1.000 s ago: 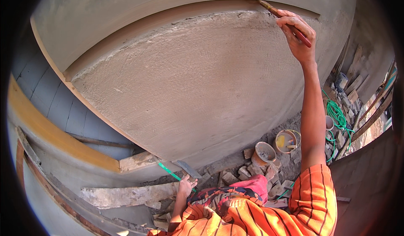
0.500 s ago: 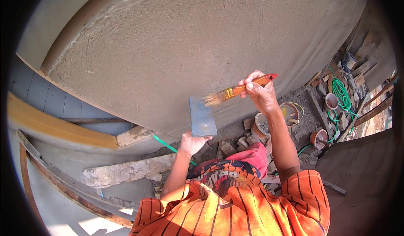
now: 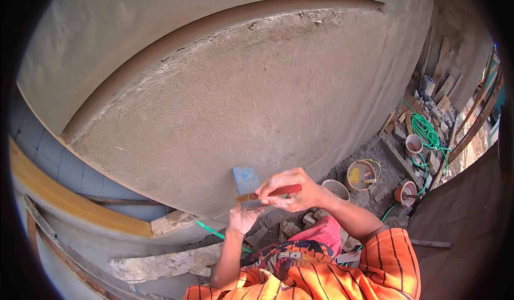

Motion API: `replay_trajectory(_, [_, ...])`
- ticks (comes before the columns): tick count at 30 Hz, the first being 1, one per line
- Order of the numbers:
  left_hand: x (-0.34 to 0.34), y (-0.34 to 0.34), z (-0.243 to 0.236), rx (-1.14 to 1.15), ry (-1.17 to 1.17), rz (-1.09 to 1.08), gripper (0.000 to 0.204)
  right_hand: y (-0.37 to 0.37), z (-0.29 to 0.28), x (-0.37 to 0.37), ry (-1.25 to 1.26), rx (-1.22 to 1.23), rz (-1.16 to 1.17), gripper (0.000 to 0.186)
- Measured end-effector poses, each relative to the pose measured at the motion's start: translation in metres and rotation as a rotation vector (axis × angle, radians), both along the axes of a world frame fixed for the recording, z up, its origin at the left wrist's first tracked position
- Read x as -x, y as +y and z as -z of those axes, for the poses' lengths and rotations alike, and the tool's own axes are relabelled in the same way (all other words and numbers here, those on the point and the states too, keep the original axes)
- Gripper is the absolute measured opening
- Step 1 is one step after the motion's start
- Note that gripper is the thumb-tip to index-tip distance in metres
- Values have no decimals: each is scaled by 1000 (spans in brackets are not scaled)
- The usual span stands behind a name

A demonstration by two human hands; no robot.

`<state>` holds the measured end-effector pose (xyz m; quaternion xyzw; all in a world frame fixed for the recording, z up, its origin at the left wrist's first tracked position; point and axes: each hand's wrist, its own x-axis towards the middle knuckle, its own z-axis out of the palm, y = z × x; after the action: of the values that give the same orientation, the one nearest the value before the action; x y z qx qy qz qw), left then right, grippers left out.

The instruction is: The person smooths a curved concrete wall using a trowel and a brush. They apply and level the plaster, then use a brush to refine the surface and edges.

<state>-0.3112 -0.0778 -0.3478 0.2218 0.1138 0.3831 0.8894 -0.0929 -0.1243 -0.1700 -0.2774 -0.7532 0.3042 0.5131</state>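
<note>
My left hand (image 3: 242,221) is closed on the near end of a flat, rectangular blue board (image 3: 245,180), whose underside is hidden. Pinched in my right hand (image 3: 309,194) is a paintbrush (image 3: 287,190) with a reddish-brown handle. Its bristles point left and lie over the board's near part, just above my left fingers; whether they touch it I cannot tell. Beyond both hands rises a rough, grey-brown plastered wall (image 3: 230,96).
Right of me stand a bucket (image 3: 360,176) holding tools, a round tub (image 3: 335,189) and a smaller pot (image 3: 405,192). A green hose (image 3: 425,130) coils among rubble. Left lie a plank (image 3: 166,261) and a curved yellowish ledge (image 3: 80,201).
Both hands have come lower and closer to my body with the board and paintbrush. The brush has moved left toward the board's near end. My view has tilted up, showing more wall.
</note>
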Motion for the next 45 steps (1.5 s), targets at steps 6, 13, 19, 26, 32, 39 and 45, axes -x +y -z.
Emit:
replay_trajectory(6, [-2,3,1,18,45,5,43,67,-118,22,631,-254,25,13])
replay_trajectory(13, [5,-7,-11,48,163,-48,38,120,-192,-3,507,-634,265,14])
replay_trajectory(19, [61,-19,33,64,51,-104,35,110,-184,-118,496,-941,946,9])
replay_trajectory(26, [66,-18,18,103,182,-130,33,110,-187,-30,181,-1187,1087,12])
replay_trajectory(32, [48,-15,1,75,181,-141,34,107,-198,83,294,-1004,446,11])
replay_trajectory(39, [84,-29,30,112,175,-140,34,106,-200,-163,578,-883,1123,2])
replay_trajectory(45, [105,-33,33,176,218,-176,34,109,-190,-61,172,-1104,1227,13])
